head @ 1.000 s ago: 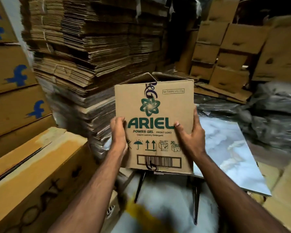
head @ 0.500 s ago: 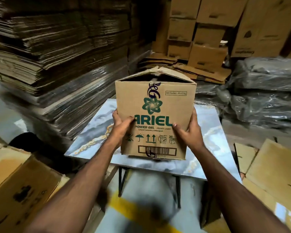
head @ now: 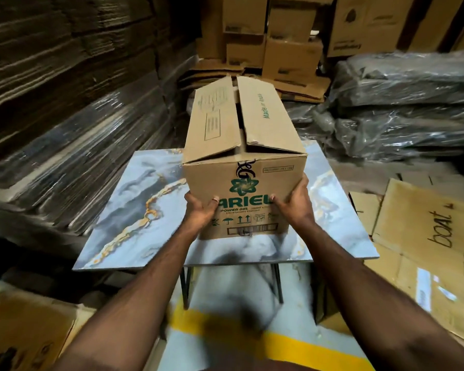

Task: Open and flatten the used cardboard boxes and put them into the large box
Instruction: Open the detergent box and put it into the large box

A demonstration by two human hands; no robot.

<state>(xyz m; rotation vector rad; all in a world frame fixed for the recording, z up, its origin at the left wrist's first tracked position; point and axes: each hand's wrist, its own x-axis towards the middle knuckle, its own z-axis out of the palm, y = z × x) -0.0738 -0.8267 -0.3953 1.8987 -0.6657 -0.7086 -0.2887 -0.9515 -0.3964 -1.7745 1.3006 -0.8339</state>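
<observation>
On the marbled tabletop (head: 134,199) in front of me stands the Ariel box (head: 241,145), upright, its printed face toward me. I hold it low on that face with both hands: my left hand (head: 201,211) wraps the left corner, my right hand (head: 292,204) the right corner, each grip closed on the cardboard with the fingers curled round the edge. I think this hold is for steadying the box on the surface — with the base supported, I can let go and work on the top flaps (head: 239,113). These flaps lie folded down but not sealed; a dark gap runs between them, and the near ends lift a little, so they should open easily.

I judge the task to be at its start for this box: it is not yet opened or flattened.

Some things I cannot see. The underside of the box and its back wall are hidden, so I cannot tell if tape is there. My fingers on the side walls are out of sight. Which carton is the large box I cannot say — the boat carton (head: 423,236) on the right lies partly cut off by the frame edge, and the cardboard at lower left is blurred.
</observation>
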